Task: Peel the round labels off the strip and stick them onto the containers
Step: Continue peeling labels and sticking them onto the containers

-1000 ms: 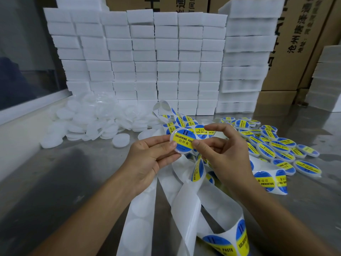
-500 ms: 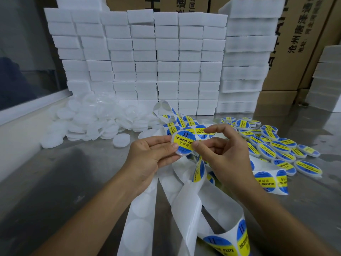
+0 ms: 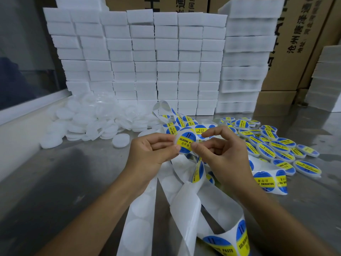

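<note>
My left hand (image 3: 149, 154) grips a small round white container (image 3: 184, 143) at its left edge, its face turned toward me. A blue and yellow round label reading SOLDERING PASTE covers that face. My right hand (image 3: 219, 154) pinches the container's right edge, thumb on the label and index finger arched above it. The white label strip (image 3: 186, 202) winds over the table under my hands, partly bare, with labels still on it at the bottom right (image 3: 239, 235).
Unlabelled white containers (image 3: 88, 122) lie heaped at the left. Labelled containers (image 3: 267, 145) spread at the right. A wall of white foam blocks (image 3: 147, 58) and cardboard boxes (image 3: 299, 43) stand behind. The steel table (image 3: 55, 182) is bare at the front left.
Both hands drifted slightly left with the container. My right thumb slid further onto the label, covering the end of its text.
</note>
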`<action>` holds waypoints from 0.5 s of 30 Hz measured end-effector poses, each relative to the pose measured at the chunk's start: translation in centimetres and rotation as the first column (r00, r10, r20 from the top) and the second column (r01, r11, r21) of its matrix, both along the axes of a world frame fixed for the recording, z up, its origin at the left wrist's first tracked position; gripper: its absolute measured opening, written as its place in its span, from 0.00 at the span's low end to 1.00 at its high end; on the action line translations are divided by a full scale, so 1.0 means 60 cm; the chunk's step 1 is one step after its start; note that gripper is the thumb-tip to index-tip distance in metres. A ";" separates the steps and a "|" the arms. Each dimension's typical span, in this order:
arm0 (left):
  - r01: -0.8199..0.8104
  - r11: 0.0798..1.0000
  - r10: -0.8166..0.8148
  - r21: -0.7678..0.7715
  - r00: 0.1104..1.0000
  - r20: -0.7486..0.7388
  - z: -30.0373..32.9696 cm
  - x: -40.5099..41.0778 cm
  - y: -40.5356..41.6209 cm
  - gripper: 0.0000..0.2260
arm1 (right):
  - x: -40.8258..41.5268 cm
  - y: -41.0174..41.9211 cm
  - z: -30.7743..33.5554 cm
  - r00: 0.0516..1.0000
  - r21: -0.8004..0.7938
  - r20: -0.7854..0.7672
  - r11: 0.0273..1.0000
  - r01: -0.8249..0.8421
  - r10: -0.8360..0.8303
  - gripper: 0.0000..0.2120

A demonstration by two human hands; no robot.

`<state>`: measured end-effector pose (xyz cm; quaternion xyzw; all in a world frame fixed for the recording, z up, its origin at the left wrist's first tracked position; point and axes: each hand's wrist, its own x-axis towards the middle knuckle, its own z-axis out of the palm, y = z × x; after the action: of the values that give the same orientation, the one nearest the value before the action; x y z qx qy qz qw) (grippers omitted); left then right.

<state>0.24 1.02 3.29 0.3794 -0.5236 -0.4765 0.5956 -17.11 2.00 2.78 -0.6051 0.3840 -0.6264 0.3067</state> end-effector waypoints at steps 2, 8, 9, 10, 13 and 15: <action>0.006 1.000 -0.006 -0.022 1.000 0.002 0.002 0.001 0.001 0.10 | -0.001 -0.001 0.000 1.000 0.009 0.008 1.000 0.010 -0.010 0.11; 0.027 0.997 -0.025 -0.076 0.999 0.028 0.008 0.002 0.002 0.14 | -0.003 -0.004 0.000 0.999 -0.002 0.040 1.000 0.030 -0.029 0.10; 0.025 0.996 -0.021 -0.086 0.999 0.044 0.009 0.002 0.002 0.15 | -0.004 -0.004 0.000 0.999 -0.007 0.025 0.999 0.036 -0.035 0.10; 0.023 0.995 -0.018 -0.092 0.998 0.059 0.009 0.003 0.003 0.16 | -0.004 -0.005 0.000 0.999 -0.010 0.008 0.999 0.038 -0.038 0.09; 0.026 0.996 -0.018 -0.090 0.996 0.082 0.007 0.004 0.003 0.16 | -0.003 -0.007 -0.004 0.999 -0.002 -0.012 0.999 0.040 -0.040 0.07; 0.038 0.996 -0.031 -0.086 0.996 0.086 0.006 0.005 0.002 0.14 | -0.004 -0.007 -0.004 0.998 -0.002 -0.035 0.999 0.052 -0.052 0.07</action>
<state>0.54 1.14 3.62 0.3636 -0.5753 -0.4467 0.5808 -17.33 1.60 2.51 -0.6061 0.4045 -0.6235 0.2832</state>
